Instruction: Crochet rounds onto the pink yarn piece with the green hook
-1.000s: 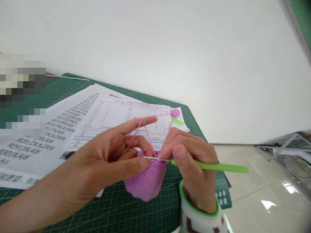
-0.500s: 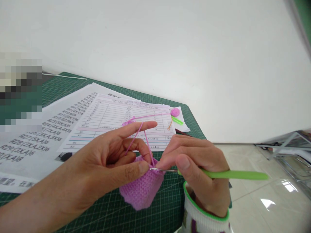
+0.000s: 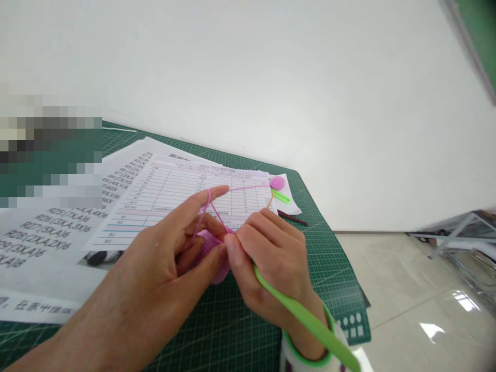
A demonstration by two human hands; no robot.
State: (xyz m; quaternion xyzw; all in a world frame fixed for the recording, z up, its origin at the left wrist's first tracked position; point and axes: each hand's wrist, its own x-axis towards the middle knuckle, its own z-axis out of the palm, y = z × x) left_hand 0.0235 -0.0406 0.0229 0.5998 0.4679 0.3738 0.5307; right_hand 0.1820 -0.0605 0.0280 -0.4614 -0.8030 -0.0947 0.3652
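Head view: left hand [image 3: 166,253] pinched narrow on a pink crocheted piece [image 3: 220,273], soft, rounded, mostly covered by fingers, held up over the mat between both hands. Index finger extended, thin pink yarn [image 3: 210,195] draped over it, strands running down to the work. Right hand [image 3: 271,256] closed around a crochet hook [image 3: 306,320], smooth green handle, slanting down toward lower right; tip hidden by fingers. Fingertips of both hands nearly meet at the piece. Beyond: fuzzy pink yarn ball [image 3: 277,183], round, beside a slim bright-green plastic item [image 3: 280,196], both on paper. Flat printed sheets [image 3: 58,237], one a ruled table [image 3: 186,199]. Thin dark stick [image 3: 293,217]. Green gridded cutting mat [image 3: 333,268] underneath. Ribbed pale cuff, green edging, right wrist.
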